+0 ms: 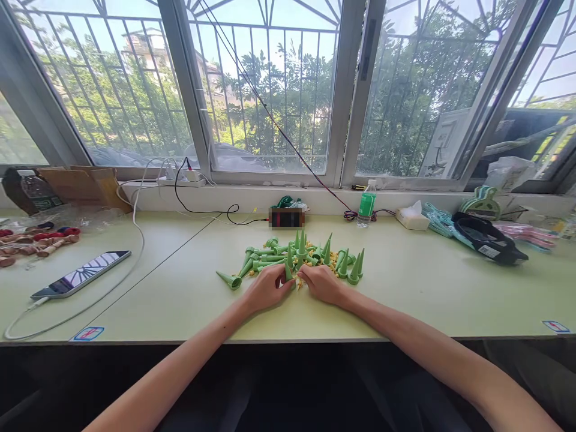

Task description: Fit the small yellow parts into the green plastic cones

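As we look down through the head view, our left grip (271, 287) is curled closed around a green cone (288, 272), point up, at the near edge of the pile of cones (270, 258) on the bench (180, 300). Our right grip (321, 284), at three o'clock from it, is bent inward; we cannot tell how far it closes or whether it holds anything. A careless nudge could scatter the small yellow pieces (333, 258) or topple the upright cones (300, 251) at twelve o'clock.

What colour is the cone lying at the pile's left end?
The cone is light green; it shows best in the head view.
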